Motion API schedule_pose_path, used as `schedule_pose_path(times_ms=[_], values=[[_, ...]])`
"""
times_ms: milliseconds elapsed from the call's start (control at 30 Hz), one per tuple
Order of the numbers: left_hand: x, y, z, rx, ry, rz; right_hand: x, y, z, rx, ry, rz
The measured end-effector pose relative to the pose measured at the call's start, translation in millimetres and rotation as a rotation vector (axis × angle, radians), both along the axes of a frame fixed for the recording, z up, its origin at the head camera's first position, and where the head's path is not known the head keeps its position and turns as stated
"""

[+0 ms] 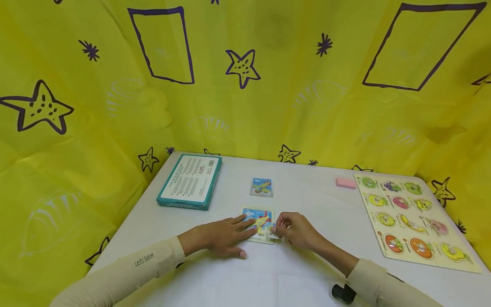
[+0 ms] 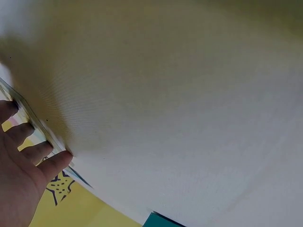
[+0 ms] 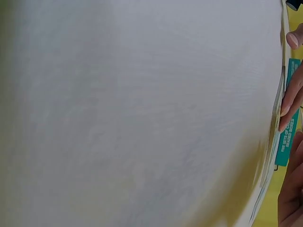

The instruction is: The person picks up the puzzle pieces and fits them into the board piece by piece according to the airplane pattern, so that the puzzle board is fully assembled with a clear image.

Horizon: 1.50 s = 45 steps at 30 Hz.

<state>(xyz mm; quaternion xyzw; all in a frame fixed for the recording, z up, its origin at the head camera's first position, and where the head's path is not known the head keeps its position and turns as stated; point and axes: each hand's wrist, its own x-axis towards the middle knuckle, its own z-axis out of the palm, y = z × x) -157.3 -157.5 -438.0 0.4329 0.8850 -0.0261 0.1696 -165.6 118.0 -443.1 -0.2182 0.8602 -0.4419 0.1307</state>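
In the head view a small jigsaw puzzle board lies mid-table, its picture a yellow and red airplane on blue. My left hand rests spread on the board's left part, fingers straight, hiding some of the picture. At the right edge my right hand pinches a small pale puzzle piece between thumb and fingers, close to the board's lower right. Just beyond the board lies a smaller picture card with a similar airplane. The left wrist view catches the left hand with extended fingers on the board's edge.
A teal and white box lies at the back left. To the right are a pink block and a large fruit puzzle board. A black object sits by the right sleeve. Yellow patterned cloth hangs behind the table.
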Motion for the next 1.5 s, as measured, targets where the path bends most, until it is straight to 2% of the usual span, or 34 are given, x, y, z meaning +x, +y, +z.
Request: schedule_pose_path(times_ms=[400, 667, 1167, 1500], values=[[-1.3, 3, 2.2, -0.005, -0.006, -0.003, -5.7, -7, -1.1, -0.010, -0.061, 0.030], [-1.9, 4, 2.7, -0.004, -0.013, 0.004, -7.7, -11, -6.0, 0.008, -0.087, 0.009], [-1.9, 3, 2.0, -0.009, 0.005, -0.009, -5.5, -12, -2.8, 0.141, -0.014, -0.003], [-3.0, 4, 3.6, 0.014, 0.015, -0.010, -6.7, -11, -2.9, 0.164, 0.001, 0.007]])
